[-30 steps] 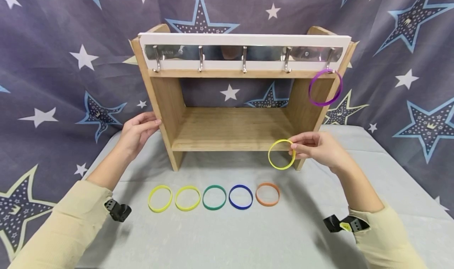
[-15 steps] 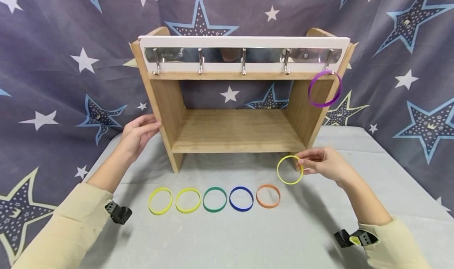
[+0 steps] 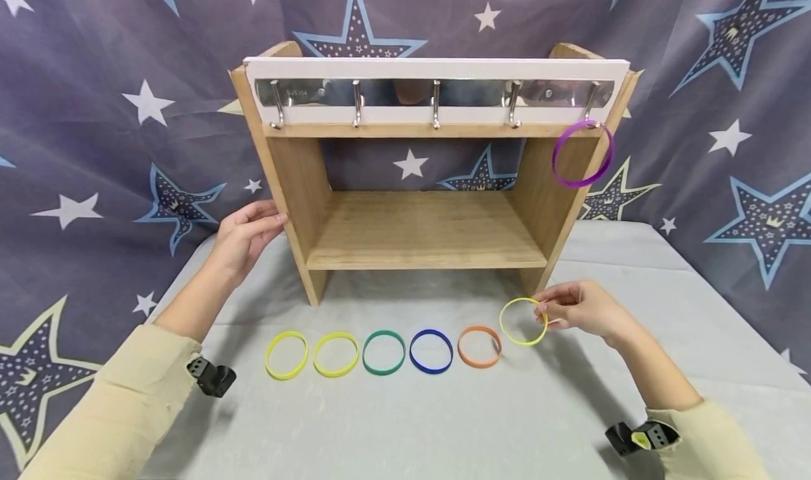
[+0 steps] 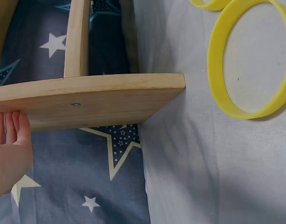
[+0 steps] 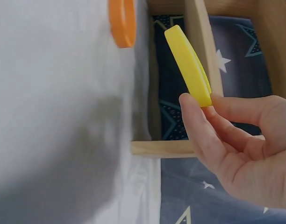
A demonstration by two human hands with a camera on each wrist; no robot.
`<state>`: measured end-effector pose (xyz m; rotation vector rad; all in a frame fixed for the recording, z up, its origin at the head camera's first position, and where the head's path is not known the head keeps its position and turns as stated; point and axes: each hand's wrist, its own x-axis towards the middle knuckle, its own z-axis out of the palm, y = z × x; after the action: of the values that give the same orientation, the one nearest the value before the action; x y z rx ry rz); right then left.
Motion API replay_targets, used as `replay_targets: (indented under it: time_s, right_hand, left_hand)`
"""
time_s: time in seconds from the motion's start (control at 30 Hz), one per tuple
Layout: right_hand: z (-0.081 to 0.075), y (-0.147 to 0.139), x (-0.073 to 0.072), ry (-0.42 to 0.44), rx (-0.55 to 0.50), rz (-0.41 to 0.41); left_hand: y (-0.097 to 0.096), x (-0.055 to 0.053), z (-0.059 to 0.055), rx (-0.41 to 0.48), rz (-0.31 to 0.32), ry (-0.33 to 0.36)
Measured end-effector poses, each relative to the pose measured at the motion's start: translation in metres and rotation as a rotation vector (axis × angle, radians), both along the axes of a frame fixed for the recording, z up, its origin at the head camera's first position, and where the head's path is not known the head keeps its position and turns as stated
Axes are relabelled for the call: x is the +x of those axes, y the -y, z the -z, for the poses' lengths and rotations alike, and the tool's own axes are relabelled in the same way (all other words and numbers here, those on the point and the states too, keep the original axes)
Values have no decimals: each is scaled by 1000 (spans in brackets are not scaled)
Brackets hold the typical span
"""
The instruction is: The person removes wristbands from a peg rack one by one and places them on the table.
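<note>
My right hand [image 3: 586,313] pinches a yellow silicone wristband [image 5: 189,65] between thumb and fingers, above the table and right of the orange wristband [image 3: 479,364]. With straight fingers, my left hand [image 3: 243,237] touches the outer left side of a wooden shelf [image 4: 89,84]. On the table, two yellow wristbands [image 3: 286,376] [image 4: 217,60], a green wristband [image 3: 384,372], a blue wristband [image 3: 431,371] and the orange one lie in a row. A purple wristband [image 3: 610,153] hangs from the rightmost hook [image 3: 592,101] of the shelf's hook rail.
The hook rail [image 3: 395,93] runs along the shelf's top front, with several metal hooks. A grey cloth covers the table [image 3: 405,424]. Behind it hangs a dark star-patterned curtain [image 3: 190,65].
Holding the yellow wristband, my right hand has moved down and slightly right, from in front of the shelf's lower board toward the table. The left hand stays at the shelf's side.
</note>
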<state>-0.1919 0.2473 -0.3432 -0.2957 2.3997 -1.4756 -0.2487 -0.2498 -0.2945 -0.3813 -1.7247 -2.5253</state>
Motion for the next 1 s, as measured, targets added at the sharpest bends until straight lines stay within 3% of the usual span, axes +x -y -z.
replay_targets:
  time_s: [0.5,0.8,1.0]
  right_hand:
    - [27,-7,1,97,5,-14]
    - [27,-7,2,143,38,-8]
    - [16,-12,5,128,113,-14]
  left_hand:
    - [0,2,0,-2,-1,9]
    - [0,1,0,0,-11,-9]
    - [-1,2,-1,-11,-17,-5]
